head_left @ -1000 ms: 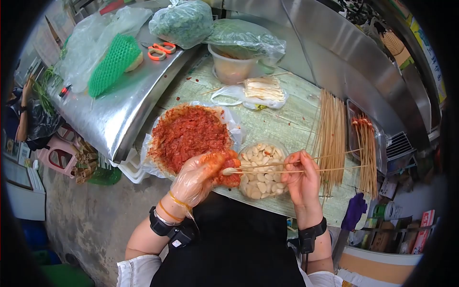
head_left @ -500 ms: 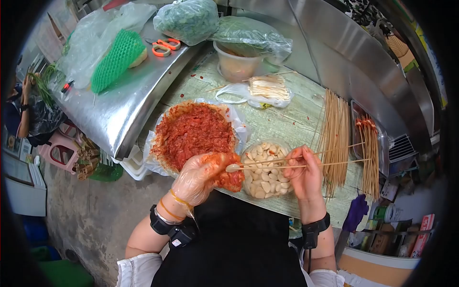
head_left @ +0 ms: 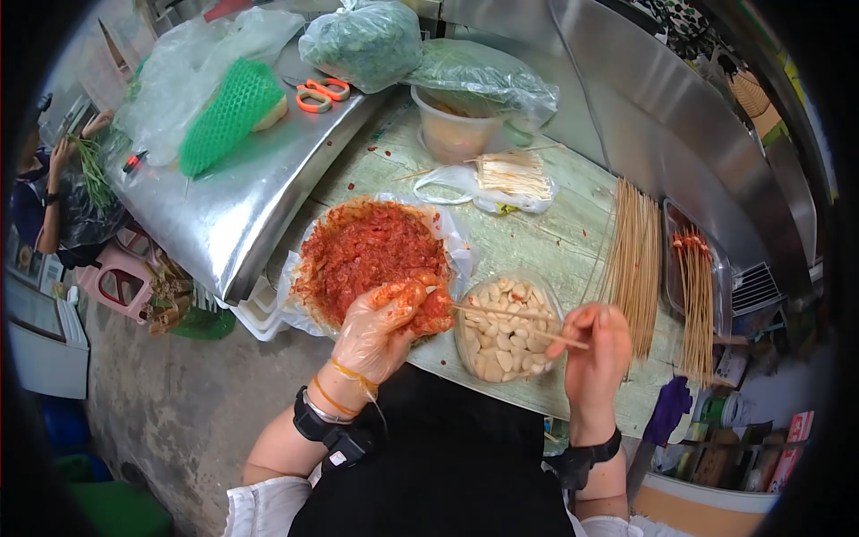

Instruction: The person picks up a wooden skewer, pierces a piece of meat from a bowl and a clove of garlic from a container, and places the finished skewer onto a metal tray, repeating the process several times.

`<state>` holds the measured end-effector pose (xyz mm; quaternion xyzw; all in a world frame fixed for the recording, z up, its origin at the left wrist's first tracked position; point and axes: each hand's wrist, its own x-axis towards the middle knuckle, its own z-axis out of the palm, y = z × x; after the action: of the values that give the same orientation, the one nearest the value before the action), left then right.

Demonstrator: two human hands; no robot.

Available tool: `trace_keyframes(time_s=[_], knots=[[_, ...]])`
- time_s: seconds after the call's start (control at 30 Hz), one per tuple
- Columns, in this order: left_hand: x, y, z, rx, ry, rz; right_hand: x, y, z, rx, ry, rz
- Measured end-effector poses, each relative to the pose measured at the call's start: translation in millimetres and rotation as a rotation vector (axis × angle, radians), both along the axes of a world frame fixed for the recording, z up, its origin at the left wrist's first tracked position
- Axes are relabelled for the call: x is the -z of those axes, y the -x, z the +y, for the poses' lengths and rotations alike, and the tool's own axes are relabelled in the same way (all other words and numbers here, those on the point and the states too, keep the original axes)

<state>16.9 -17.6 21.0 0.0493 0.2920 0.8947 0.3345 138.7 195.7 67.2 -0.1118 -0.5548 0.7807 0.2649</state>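
Observation:
My left hand (head_left: 380, 327), in a clear plastic glove smeared with red paste, grips a lump of red marinated meat (head_left: 433, 311) at the near edge of the meat bowl (head_left: 371, 248). My right hand (head_left: 598, 347) pinches two bamboo skewers (head_left: 514, 319) that slant over the tub of garlic cloves (head_left: 505, 336), their tips pushed into the meat lump. Both hands hover just above the table's near edge.
Loose bamboo skewers (head_left: 633, 261) lie right of the garlic tub, beside a metal tray of loaded skewers (head_left: 696, 288). Behind are bagged enoki mushrooms (head_left: 510, 175), a plastic tub (head_left: 455, 131), bagged greens (head_left: 365, 40), orange scissors (head_left: 323, 93) and green foam netting (head_left: 228, 117). A person sits far left.
My right hand has swung the skewers from level to slanting, drawing back toward me. The skewer tips have gone into the meat lump in my left hand.

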Motion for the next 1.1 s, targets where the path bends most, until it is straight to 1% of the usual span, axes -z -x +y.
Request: trace_keyframes(time_s=[0.07,0.1,0.17,0.2,0.27,0.4,0.47,0.5,0.57,0.6,0.67,0.8,0.87,0.9,0.97,1.07,1.1], knots=[[-1.8,1.5,4.7,-0.016,-0.002,-0.022,-3.4,-5.9,-13.0,-0.002,-0.202,0.072],[-3.0,0.5,7.4,-0.045,-0.028,-0.032,-2.8,-6.4,-15.6,0.0,-0.204,0.076],[-2.3,-0.8,10.4,-0.071,-0.054,-0.042,-1.1,-7.4,-18.9,-0.022,-0.48,0.112],[0.1,-0.9,11.3,-0.078,-0.08,-0.066,0.3,-7.6,-19.4,-0.02,-0.481,0.113],[2.2,-1.5,13.1,-0.089,-0.109,-0.085,2.1,-6.0,-19.7,-0.049,-0.573,0.127],[0.4,-3.6,17.4,-0.113,-0.121,-0.131,2.4,-2.2,-27.4,-0.032,-0.586,0.139],[0.3,-2.9,18.7,-0.102,-0.125,-0.138,0.5,0.6,-26.7,-0.03,-0.84,0.144],[2.2,-2.6,18.8,-0.097,-0.13,-0.123,-2.1,1.7,-27.5,-0.028,-0.841,0.145],[4.7,-2.6,19.1,-0.093,-0.135,-0.108,-8.1,3.0,-30.4,0.004,-0.945,0.17],[5.4,-3.0,19.8,-0.104,-0.127,-0.119,-8.1,3.3,-30.5,0.003,-0.945,0.171],[6.3,-4.0,21.2,-0.115,-0.12,-0.129,-6.8,3.4,-30.6,-0.01,-1.047,0.204],[6.2,-5.2,23.1,-0.151,-0.142,-0.131,-2.2,3.6,-32.2,-0.053,-1.006,0.216],[5.1,-5.2,23.5,-0.153,-0.155,-0.119,-4.3,7.7,-32.7,-0.072,-1.06,0.297],[3.8,-5.2,23.8,-0.156,-0.161,-0.097,-5.6,9.1,-32.6,-0.072,-1.061,0.297],[2.9,-5.0,23.8,-0.159,-0.17,-0.075,-9.1,11.9,-32.6,-0.119,-1.15,0.307],[4.5,-4.3,23.4,-0.15,-0.162,-0.051,-14.6,16.3,-37.2,-0.112,-1.2,0.304],[7.0,-4.3,24.3,-0.186,-0.133,-0.052,-15.3,17.5,-39.6,-0.112,-1.202,0.304]])
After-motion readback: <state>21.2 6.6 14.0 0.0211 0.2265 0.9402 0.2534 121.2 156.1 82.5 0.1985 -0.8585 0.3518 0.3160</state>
